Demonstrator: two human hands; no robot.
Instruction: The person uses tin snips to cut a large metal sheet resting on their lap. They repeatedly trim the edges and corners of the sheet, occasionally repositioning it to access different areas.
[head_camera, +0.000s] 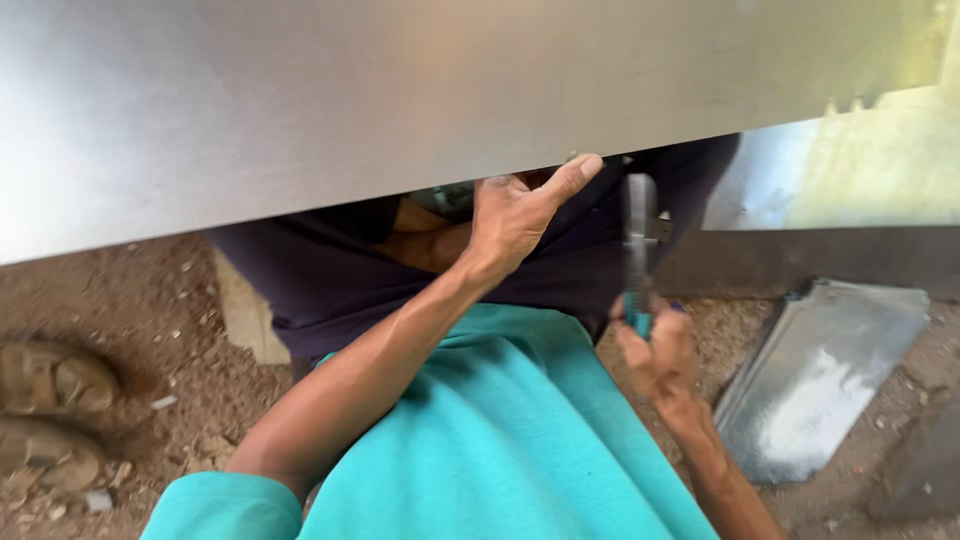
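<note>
A large shiny metal sheet (400, 90) fills the top of the view. My left hand (515, 215) grips its lower edge from below, thumb stretched along the edge. My right hand (655, 345) holds metal snips (638, 240) with teal handles, blades pointing up at the sheet's edge just right of my left thumb. My teal shirt and dark trousers show beneath the sheet.
A bent piece of sheet metal (820, 375) lies on the dirt ground at right. Another metal panel (860, 170) stands at upper right. Two worn sandals (50, 400) rest at the left edge. Small debris is scattered on the soil.
</note>
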